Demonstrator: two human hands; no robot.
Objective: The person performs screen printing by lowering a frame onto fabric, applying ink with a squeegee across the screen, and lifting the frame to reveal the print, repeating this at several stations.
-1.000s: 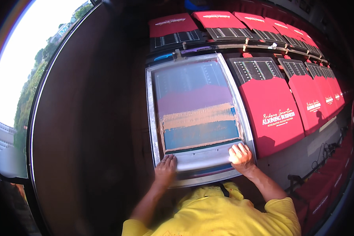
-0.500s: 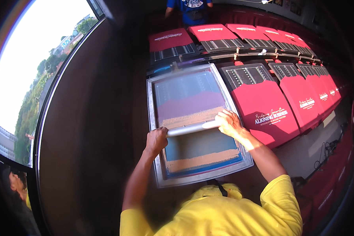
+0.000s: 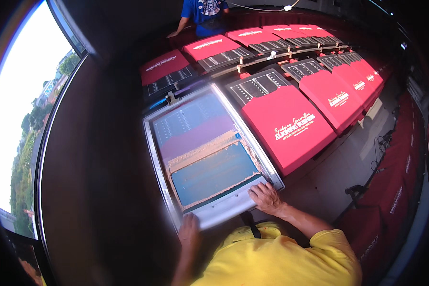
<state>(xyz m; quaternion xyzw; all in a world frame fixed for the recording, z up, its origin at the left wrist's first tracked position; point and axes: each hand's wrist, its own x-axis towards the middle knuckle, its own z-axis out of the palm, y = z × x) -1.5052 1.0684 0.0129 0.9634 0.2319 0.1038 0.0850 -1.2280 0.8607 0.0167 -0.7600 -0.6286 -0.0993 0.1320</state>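
A silver-framed printing screen (image 3: 152,143) with a blue mesh lies over a red shirt panel, which shows through it. At its near end rests a wide squeegee (image 3: 226,205) with a metal holder and a dark green blade edge. My right hand (image 3: 268,198) has its fingers curled over the squeegee's right end. At the left end my left hand (image 3: 189,229), slightly blurred, grips it too. Beige ink (image 3: 202,153) lies in a thick band across the middle of the mesh, with streaks along the sides and by the blade.
Red printed shirts (image 3: 291,126) on boards stand in a row to the right, and a second row (image 3: 213,50) runs behind. A person in a blue shirt (image 3: 205,14) stands at the far side. Cables (image 3: 379,150) hang at the right; a window (image 3: 24,109) is at the left.
Both hands have brought the squeegee from mid-screen to the near end. The near ink strip is now mostly out of sight, and the view has turned, shifting the scene leftward.
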